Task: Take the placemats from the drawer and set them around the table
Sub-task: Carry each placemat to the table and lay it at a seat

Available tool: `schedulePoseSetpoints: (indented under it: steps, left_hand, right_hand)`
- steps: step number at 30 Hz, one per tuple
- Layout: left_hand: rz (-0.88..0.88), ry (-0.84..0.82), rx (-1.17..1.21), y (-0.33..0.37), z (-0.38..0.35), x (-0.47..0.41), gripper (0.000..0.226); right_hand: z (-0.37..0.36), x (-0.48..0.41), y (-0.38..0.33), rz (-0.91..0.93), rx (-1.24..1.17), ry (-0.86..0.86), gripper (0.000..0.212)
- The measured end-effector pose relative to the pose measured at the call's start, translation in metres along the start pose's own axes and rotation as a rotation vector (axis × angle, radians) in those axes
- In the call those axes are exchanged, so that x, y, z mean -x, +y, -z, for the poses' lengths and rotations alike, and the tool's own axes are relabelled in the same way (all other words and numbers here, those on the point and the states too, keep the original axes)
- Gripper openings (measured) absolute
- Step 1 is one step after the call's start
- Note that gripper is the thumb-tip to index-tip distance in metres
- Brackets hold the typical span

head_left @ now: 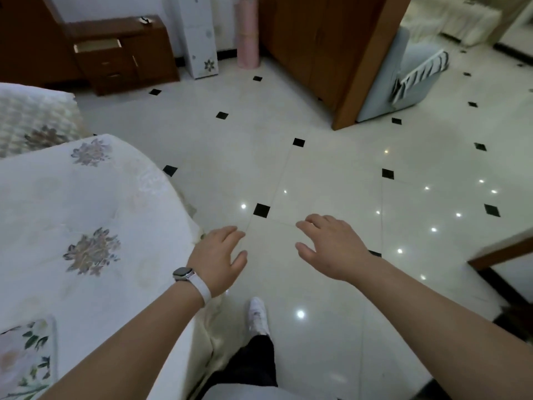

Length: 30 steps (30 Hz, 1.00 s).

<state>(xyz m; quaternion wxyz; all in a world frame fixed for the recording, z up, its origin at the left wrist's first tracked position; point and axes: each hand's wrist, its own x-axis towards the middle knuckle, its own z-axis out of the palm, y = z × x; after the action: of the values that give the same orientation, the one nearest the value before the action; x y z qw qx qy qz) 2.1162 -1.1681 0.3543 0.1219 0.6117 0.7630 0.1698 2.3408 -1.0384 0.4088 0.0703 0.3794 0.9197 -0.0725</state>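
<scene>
Both hands empty. My left hand (217,256), white-strapped watch (192,280) on its wrist, hangs past the table edge with fingers loosely spread; my right hand (331,245) likewise over the glossy cream floor tile with black diamond insets (331,174), fingers apart, holding nothing.

One placemat in sight: a pale rectangular floral-print placemat (27,356) lying flat on the round table under a white embroidered cloth (95,215), at its near-left edge, partly cut off by the frame. Any others, cannot tell.

Top drawer of the dark brown wooden cabinet (98,46) stands pulled open, well apart across the room; contents not visible from here. Three drawer fronts counted on that cabinet, one open.

Handling, my guess: mats look thin, light, floppy fabric with a soft border. Likely to sag if pinched at one corner; better taken by two opposite edges, one hand each. Cloth below may drag and wrinkle.
</scene>
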Motion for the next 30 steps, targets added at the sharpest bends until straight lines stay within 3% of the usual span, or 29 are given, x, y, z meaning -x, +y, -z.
schedulePoseSetpoints:
  steps: [5, 9, 18, 30]
  left_hand:
    - [0.057, -0.054, 0.065, -0.025, -0.014, -0.094, 0.066]
    - [0.007, -0.049, 0.083, -0.023, -0.007, -0.163, 0.062]
    - [-0.083, 0.023, 0.052, -0.011, 0.034, -0.283, 0.058]
    - [0.164, 0.116, -0.055, -0.07, 0.049, -0.399, 0.053]
  right_hand:
    - [0.012, -0.084, 0.031, 0.007, 0.016, -0.077, 0.051]
    - [0.045, -0.134, 0.067, -0.018, 0.038, -0.055, 0.066]
    - [0.08, -0.222, 0.114, -0.063, -0.015, 0.007, 0.055]
    - [0.093, -0.425, 0.141, 0.228, -0.067, 0.032, 0.049]
